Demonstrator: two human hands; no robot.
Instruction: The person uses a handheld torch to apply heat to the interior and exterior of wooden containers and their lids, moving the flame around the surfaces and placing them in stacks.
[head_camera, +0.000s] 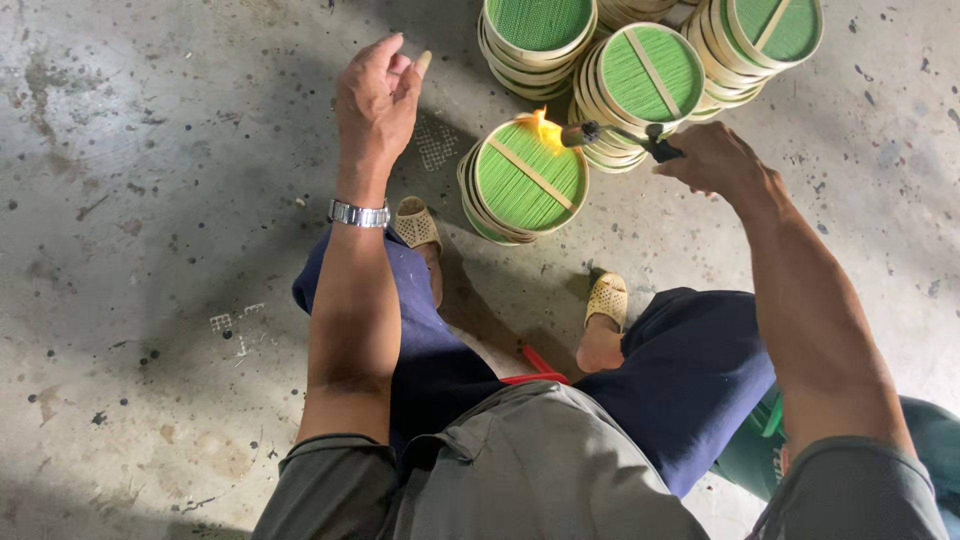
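On the stained grey concrete floor (150, 250), between two feet in woven beige slippers (608, 297), a stack of round bamboo trays with green slatted faces and pale rims (525, 182) is seen leaning, its top face tilted toward the camera. A small gas torch with a dark nozzle (620, 135) is clamped in the right hand (712, 160), and its yellow flame (543, 128) is played on the upper rim of the leaning stack. The left hand (375, 95) is raised above the floor just left of the stack, fingers loosely curled together, nothing held. A silver wristwatch (358, 213) is worn on the left wrist. More stacks of the same green trays (640, 75) are piled just behind.
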